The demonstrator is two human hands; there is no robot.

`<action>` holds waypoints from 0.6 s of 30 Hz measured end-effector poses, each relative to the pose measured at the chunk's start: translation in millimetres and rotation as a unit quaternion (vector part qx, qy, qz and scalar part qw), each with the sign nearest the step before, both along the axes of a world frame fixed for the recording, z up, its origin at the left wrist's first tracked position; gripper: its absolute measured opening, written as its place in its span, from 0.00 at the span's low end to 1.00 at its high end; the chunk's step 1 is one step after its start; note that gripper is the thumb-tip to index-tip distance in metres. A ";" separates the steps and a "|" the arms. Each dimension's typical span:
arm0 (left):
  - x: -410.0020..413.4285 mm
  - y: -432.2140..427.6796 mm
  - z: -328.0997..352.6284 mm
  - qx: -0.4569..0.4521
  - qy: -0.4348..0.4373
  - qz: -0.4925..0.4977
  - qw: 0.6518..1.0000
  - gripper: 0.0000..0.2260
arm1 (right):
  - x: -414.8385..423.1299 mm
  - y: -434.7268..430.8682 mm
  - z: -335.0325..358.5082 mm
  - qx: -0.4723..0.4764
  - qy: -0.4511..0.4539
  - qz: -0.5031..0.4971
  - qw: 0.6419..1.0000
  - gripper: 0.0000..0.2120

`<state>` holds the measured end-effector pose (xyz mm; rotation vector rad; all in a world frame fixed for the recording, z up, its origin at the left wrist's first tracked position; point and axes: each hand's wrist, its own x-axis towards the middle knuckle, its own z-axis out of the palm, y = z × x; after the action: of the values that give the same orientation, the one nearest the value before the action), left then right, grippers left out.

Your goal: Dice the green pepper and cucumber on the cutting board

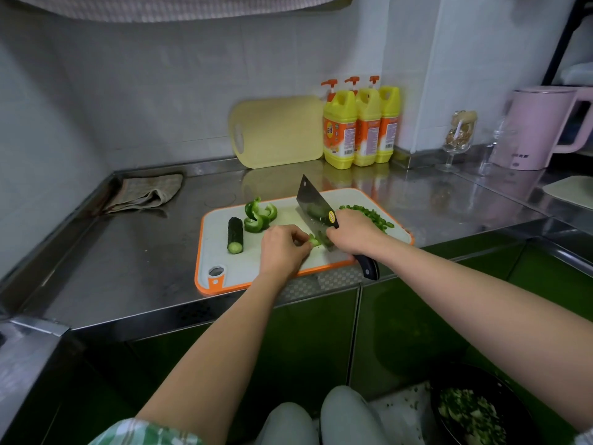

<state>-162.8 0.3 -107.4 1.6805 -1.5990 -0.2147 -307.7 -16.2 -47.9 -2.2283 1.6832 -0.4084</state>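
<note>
A white cutting board with an orange rim (224, 277) lies on the steel counter. My right hand (353, 234) grips the black handle of a cleaver (313, 205), whose blade slants down onto a green piece (314, 240). My left hand (282, 248) pinches that piece right beside the blade. A dark cucumber chunk (235, 235) lies at the board's left. Curled green pepper pieces (258, 215) sit just behind it. Diced green bits (369, 215) are heaped at the board's right end, partly hidden by my right hand.
A folded cloth (144, 192) lies at the counter's back left. A yellow board (276, 131) leans on the wall beside three yellow detergent bottles (359, 130). A glass (457, 139) and pink kettle (542, 126) stand at right. A dark bowl of chopped greens (471, 409) sits below.
</note>
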 end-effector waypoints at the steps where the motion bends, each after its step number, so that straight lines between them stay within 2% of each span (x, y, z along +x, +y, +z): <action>1: 0.2 0.1 0.1 0.001 0.002 0.001 1.000 0.05 | -2.4 2.1 3.6 0.000 -0.002 0.003 1.000 0.06; 4: 0.4 -0.3 -0.4 0.008 0.009 0.004 1.000 0.05 | -8.3 8.3 14.6 0.017 -0.016 0.022 0.999 0.08; 9: 0.0 0.7 0.0 0.002 0.007 0.001 1.000 0.06 | -8.9 17.1 20.6 0.029 0.035 0.040 0.998 0.06; 18: -0.5 -0.7 0.4 0.003 0.002 -0.003 1.000 0.06 | -11.1 13.5 17.3 0.080 0.047 0.043 0.995 0.07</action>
<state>-163.3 -0.5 -107.0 1.6779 -1.6028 -0.2255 -318.8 -2.7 -30.6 -2.2236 1.5968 -0.1444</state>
